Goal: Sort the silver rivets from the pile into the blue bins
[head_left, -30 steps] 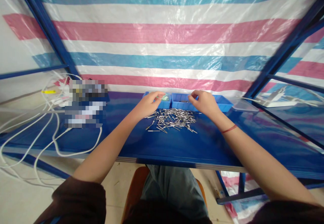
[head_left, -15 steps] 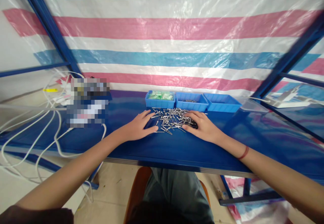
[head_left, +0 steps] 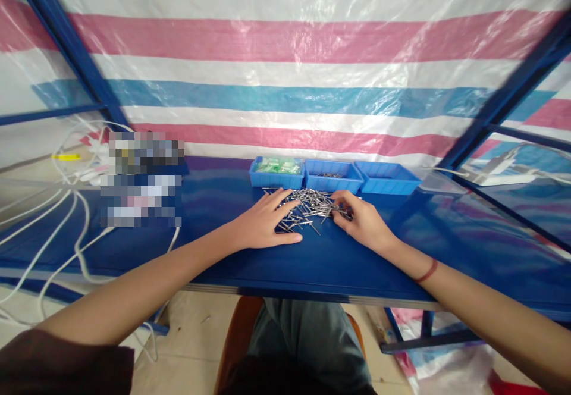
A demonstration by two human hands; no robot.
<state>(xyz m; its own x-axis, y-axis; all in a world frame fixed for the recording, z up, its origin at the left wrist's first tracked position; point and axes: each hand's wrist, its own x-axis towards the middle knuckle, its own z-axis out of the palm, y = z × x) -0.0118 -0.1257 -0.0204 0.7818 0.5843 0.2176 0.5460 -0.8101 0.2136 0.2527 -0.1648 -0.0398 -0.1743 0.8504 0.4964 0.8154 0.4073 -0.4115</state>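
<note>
A loose pile of silver pop rivets [head_left: 311,203] lies on the blue tabletop [head_left: 285,264] between my hands. My left hand [head_left: 266,221] is spread flat over the pile's left side, fingers apart, covering some rivets and gripping none. At the pile's right end my right hand [head_left: 360,219] has its fingers and thumb curled round a bunch of rivets; how many is hidden. Just behind the pile stands a blue bin with a few rivets in it [head_left: 333,185].
Left of that bin, a blue bin [head_left: 276,182] holds green and clear packets; to its right is another blue bin [head_left: 388,185]. White cables [head_left: 80,246] trail over the table's left side, near blurred-out items [head_left: 143,198]. Blue frame posts and a striped sheet [head_left: 276,41] stand behind.
My left hand has moved right, onto the pile's left part. My right hand's fingers have curled in round rivets at the right end. The view has shifted slightly.
</note>
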